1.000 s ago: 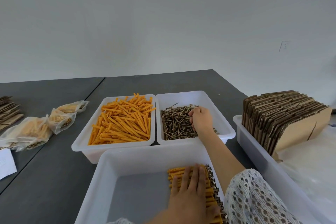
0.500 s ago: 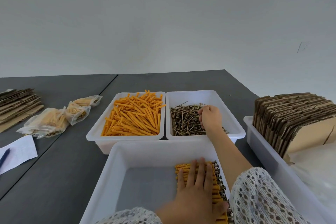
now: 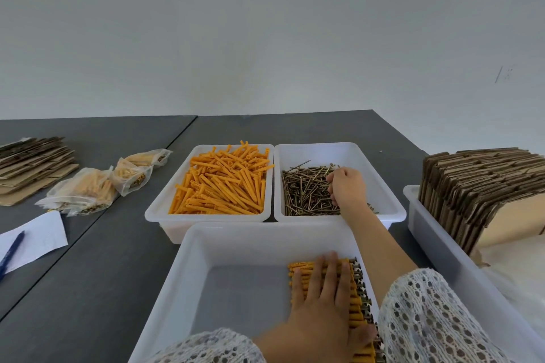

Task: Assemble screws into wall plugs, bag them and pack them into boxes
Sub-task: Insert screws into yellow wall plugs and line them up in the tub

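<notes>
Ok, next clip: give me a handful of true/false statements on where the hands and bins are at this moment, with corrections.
1. The left hand lies flat on the row of assembled plugs in the near bin. True.
2. The right hand is in the bin of orange plugs. False: it is curled among the screws, in the right-hand bin.
3. Flattened cardboard boxes stand on edge in a bin at the right. True.
4. The filled bags lie inside the near bin. False: they lie on the table, at the left.
</notes>
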Demonstrator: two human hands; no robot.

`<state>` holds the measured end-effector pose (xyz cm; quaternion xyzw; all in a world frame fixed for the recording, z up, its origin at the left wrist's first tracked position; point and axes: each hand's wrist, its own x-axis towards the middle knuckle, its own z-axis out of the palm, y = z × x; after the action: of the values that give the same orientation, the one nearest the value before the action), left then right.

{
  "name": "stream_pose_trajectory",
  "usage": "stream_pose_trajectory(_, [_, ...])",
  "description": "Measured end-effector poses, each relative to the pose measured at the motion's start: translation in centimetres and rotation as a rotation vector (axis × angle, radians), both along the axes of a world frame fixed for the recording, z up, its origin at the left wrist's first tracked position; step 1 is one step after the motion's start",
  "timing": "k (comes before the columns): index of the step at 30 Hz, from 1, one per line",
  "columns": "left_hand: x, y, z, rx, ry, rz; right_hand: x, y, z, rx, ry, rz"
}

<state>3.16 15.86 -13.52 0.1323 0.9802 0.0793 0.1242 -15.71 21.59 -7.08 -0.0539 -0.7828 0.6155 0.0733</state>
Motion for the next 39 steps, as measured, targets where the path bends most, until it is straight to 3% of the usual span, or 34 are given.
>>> stream_pose_trajectory(6, [0.1, 0.2, 0.1, 0.003, 0.056, 0.013, 0.0, -0.2, 0.2, -0.003, -0.045, -0.002])
stream_pose_trajectory(9, [0.2, 0.0, -0.1, -0.059, 0.38, 0.091, 0.2, -0.1, 0.2, 0.008, -0.059, -0.001])
stream_pose_trajectory(11, [0.5, 0.0, 0.1, -0.048, 0.276, 0.066, 0.4, -0.1, 0.4, 0.019, -0.06, 0.005])
stream_pose_trajectory(13, [0.7, -0.2, -0.7, 0.023, 0.312, 0.071, 0.5, -0.1, 0.5, 0.03, -0.055, 0.007])
stream_pose_trajectory(14, [1.2, -0.6, -0.7, 0.026, 0.19, 0.03, 0.5, -0.1, 0.5, 0.035, -0.054, 0.008])
stream_pose_trajectory(18, [1.6, -0.4, -0.1, -0.037, 0.255, 0.046, 0.5, -0.2, 0.6, 0.04, -0.07, 0.007])
stream_pose_trajectory(20, [1.2, -0.3, 0.1, -0.091, 0.237, 0.158, 0.5, -0.3, 0.6, 0.039, -0.074, 0.002])
stream_pose_trajectory(23, [1.1, -1.5, 1.7, 0.002, 0.047, 0.149, 0.5, -0.3, 0.6, 0.039, -0.085, 0.001])
stream_pose_trajectory(25, [0.5, -1.5, 1.2, 0.128, 0.063, 0.02, 0.5, -0.3, 0.6, 0.033, -0.093, 0.007])
stream_pose_trajectory(27, [0.0, -1.3, 2.0, 0.06, -0.021, -0.111, 0.5, -0.3, 0.6, 0.028, -0.094, 0.01])
stream_pose_trajectory(31, [-1.0, -0.3, 3.4, 0.005, -0.096, -0.015, 0.2, -0.2, 0.4, 0.031, -0.091, 0.026])
stream_pose_trajectory(33, [-1.6, -0.5, 5.4, -0.012, -0.024, -0.02, -0.1, -0.1, 0.2, 0.066, -0.096, 0.049])
stream_pose_trajectory(35, [-2.3, -1.2, 7.1, 0.033, 0.165, -0.035, -0.2, -0.2, -0.2, 0.164, -0.116, 0.112])
stream_pose_trajectory(39, [-4.8, -5.4, 9.5, 0.182, 0.536, 0.151, -0.6, -0.7, -1.2, 0.607, -0.13, 0.258])
